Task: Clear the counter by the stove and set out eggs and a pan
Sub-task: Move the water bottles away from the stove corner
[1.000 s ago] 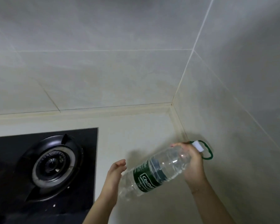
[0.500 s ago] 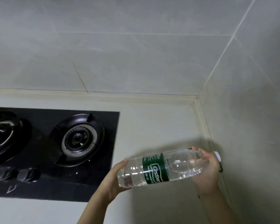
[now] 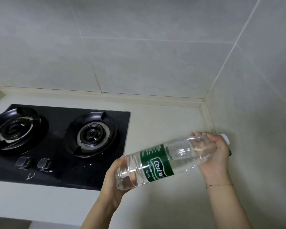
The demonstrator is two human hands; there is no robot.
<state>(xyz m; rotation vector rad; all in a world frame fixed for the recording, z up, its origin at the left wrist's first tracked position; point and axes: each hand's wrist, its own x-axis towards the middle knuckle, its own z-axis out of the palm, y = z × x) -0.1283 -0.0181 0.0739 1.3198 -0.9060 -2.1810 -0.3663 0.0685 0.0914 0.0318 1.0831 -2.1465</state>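
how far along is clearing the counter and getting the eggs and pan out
Early stage. Done: nothing else lies on the visible counter beside the stove. In hand: the water bottle is carried tilted above the counter, the left hand cupping its base and the right hand gripping near the white cap. Left: putting the bottle away, then setting out eggs and a pan, neither of which is in view.

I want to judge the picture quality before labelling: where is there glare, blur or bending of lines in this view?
Head view: small bright glints on the clear bottle; its label reads sharply, while the stove knobs look slightly smeared; the wall tile lines curve from the wide lens; soft shadow lies on the counter near the right hand.
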